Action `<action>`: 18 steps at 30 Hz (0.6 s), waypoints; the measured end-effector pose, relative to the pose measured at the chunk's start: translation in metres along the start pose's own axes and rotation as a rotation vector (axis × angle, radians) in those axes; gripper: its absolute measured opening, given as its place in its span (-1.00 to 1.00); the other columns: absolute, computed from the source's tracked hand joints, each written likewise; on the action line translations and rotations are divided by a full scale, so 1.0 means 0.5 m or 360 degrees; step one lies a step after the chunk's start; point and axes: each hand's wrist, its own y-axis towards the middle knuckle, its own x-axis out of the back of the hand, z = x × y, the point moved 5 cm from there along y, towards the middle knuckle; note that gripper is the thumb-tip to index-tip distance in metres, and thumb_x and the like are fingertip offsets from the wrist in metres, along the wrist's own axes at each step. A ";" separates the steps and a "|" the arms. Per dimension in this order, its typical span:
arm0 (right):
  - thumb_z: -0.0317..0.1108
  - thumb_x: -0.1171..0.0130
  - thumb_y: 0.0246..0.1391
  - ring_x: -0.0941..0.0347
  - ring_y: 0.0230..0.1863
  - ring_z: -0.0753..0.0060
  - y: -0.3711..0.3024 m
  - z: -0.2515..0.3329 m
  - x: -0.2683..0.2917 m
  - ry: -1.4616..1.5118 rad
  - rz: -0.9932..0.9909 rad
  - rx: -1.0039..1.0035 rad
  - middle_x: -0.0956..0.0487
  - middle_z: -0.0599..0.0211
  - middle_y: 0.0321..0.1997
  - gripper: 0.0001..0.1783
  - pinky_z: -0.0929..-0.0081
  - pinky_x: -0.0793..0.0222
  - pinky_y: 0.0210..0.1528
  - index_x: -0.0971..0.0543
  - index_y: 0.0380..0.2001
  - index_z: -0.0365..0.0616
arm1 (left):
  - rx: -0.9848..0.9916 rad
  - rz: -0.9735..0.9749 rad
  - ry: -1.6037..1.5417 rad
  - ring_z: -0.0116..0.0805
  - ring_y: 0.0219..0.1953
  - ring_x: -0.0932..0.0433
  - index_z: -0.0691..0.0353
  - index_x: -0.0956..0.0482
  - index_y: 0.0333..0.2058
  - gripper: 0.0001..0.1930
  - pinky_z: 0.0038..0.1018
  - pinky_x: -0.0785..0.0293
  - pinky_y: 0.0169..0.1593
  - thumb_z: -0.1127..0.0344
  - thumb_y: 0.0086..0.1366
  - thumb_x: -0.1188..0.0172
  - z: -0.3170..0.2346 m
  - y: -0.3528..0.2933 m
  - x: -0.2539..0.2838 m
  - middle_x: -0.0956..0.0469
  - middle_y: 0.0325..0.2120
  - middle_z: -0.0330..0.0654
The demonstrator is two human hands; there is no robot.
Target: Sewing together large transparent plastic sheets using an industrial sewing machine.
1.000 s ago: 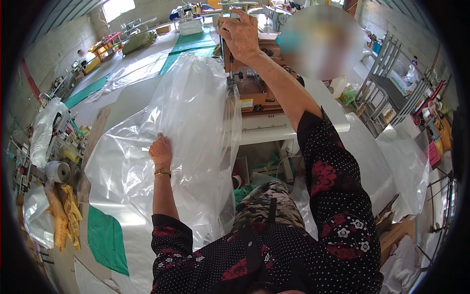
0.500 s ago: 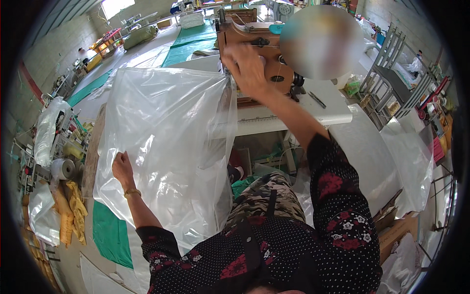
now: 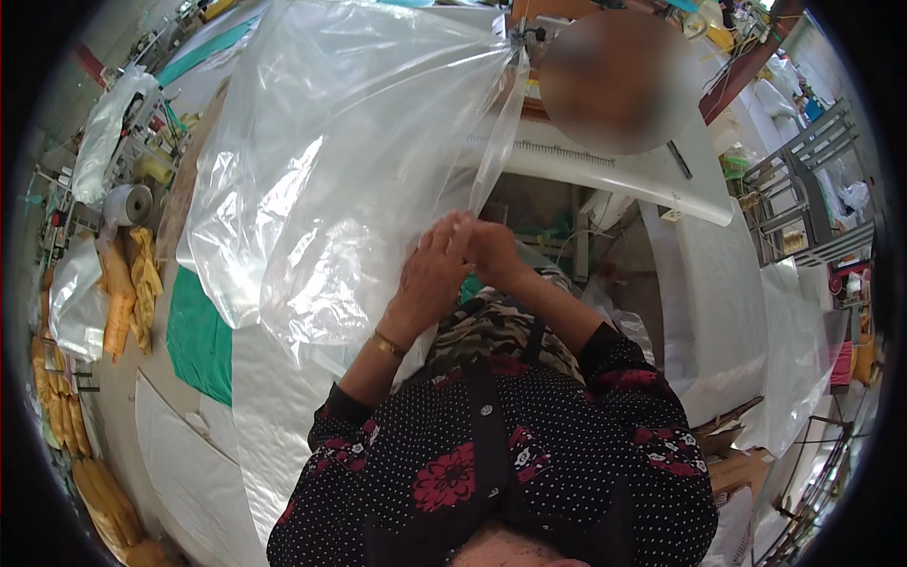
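A large clear plastic sheet [image 3: 312, 170] spreads from the sewing table toward my lap, creased and glossy. Its upper right corner is gathered at the needle end [image 3: 518, 38] of a sewing machine, most of which lies out of the picture or behind a blurred patch. My left hand [image 3: 430, 269] is closed on the sheet's right edge, just above my lap. Against it, my right hand [image 3: 493, 253] pinches the same edge with bent fingers. The fingertips of both hands meet there, and the exact fold between them is hidden.
A white sewing table [image 3: 652, 189] with a ruler scale along its front carries a dark slim tool [image 3: 679, 160]. Grey metal racks [image 3: 803, 189] stand to the right. Leftward are green cloth [image 3: 200, 335], a roll [image 3: 132, 204] and yellow bundles [image 3: 142, 293].
My right hand has come down from the sewing machine to the sheet's edge. My left hand has moved right to join it. The view has tilted downward.
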 end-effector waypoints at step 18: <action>-0.31 -0.17 0.15 -0.43 -0.46 -0.08 -0.055 -0.047 0.114 0.0085 0.0168 0.0305 -0.46 0.11 -0.51 -0.79 0.12 -0.31 -0.42 -0.45 -0.47 -0.19 | 0.1280 0.0714 0.2322 -0.19 0.01 -0.52 0.12 -0.63 -0.23 -0.79 -0.28 -0.36 0.17 0.44 0.14 -0.12 0.702 -0.497 0.471 -0.60 -0.21 -0.16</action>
